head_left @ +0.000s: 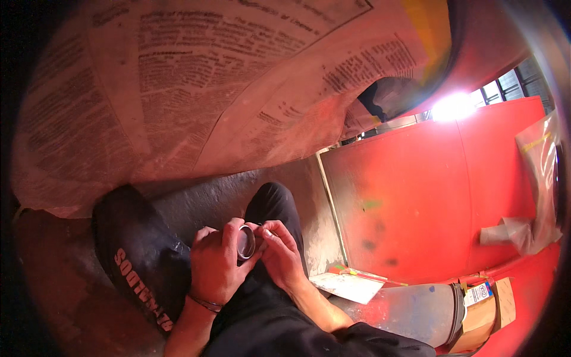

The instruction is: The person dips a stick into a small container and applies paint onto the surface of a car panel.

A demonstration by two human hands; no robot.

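My left hand [217, 265] is closed around a small round thing [245, 243] with a shiny metallic rim and a dark, reddish inside. Its open-looking face is turned up and to the right; I cannot tell its exact kind. Close against its right side is my right hand [281, 253], with thumb and forefinger pinched together at the rim. Whatever may be between those fingertips is too small to make out. Both hands are above my lap, between my knees, in dark trousers [140, 256] with pale lettering down one leg.
A large curved surface covered in printed sheets [190, 89] hangs low above my knees. Smooth red panels [416, 190] rise at the right, below a bright lamp [453, 107]. A grey cylinder [410, 312], a white board [348, 285], a cardboard box [479, 318] and clear plastic sheeting [538, 190] are there too.
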